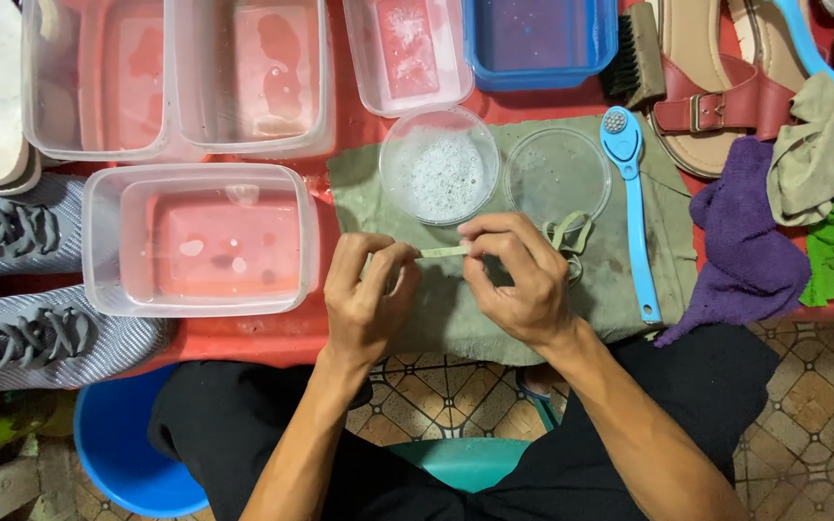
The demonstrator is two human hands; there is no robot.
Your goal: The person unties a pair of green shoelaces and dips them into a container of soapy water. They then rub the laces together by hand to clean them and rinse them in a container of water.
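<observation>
A red table [243,338] carries clear plastic tubs of water [200,239] and a spread olive-green cloth [620,289], apparently to catch drips. Over it, the left hand [367,299] and right hand [523,280] pinch a pale green flat shoelace [444,252] taut between them, its slack looping rightward beside a round foamy bowl [439,164].

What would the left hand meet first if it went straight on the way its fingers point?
Probably the round clear bowl of foamy water, just beyond the left hand and the shoelace it pinches; height is unclear.
</observation>
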